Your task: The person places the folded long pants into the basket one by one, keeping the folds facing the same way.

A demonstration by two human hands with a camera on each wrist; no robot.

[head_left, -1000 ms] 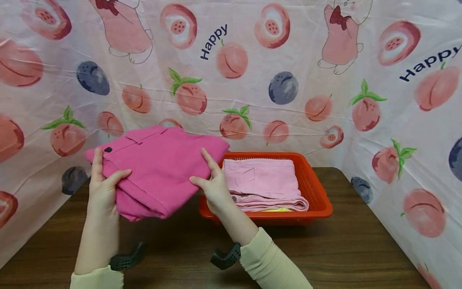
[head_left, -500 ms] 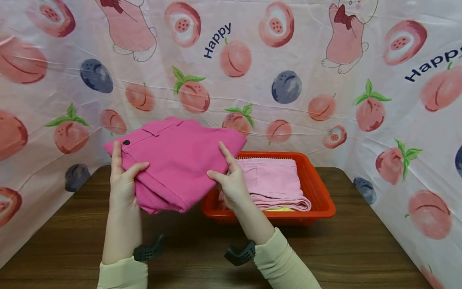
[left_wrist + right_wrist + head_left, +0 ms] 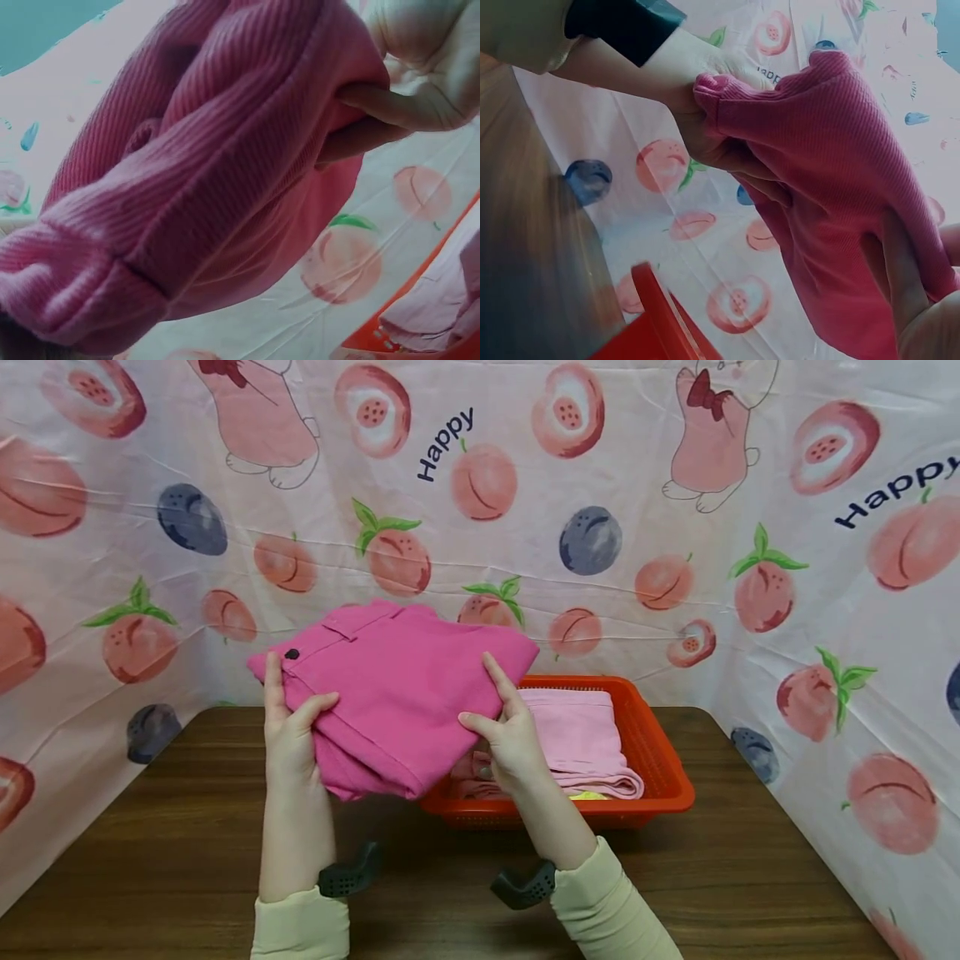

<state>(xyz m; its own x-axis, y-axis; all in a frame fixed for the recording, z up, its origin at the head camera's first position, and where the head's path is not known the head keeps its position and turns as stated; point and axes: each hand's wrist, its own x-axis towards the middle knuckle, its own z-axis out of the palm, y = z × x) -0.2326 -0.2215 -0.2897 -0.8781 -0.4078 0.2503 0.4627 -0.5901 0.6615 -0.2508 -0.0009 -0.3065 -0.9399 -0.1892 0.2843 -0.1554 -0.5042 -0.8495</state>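
Note:
Folded hot-pink pants (image 3: 397,693) are held up in the air between my two hands in the head view. A belt loop and a dark button (image 3: 292,654) show near their upper left corner. My left hand (image 3: 288,739) grips the left side, thumb on the near face and a finger extended up by the button. On the opposite side, my right hand (image 3: 512,739) pinches the cloth with its thumb in front. Ribbed cloth (image 3: 217,157) faces the left wrist camera. The pants and right hand cover part of a red basket (image 3: 671,781) behind them.
Folded light-pink clothing (image 3: 577,727) lies in the basket, with a bit of yellow cloth (image 3: 588,795) under it. The basket stands on a dark wooden table (image 3: 180,860). A fruit-printed sheet (image 3: 517,552) encloses the back and sides.
Both hands have carried the pink pants to the right and slightly up, so they overlap more of the basket in the head view. The grip looks the same.

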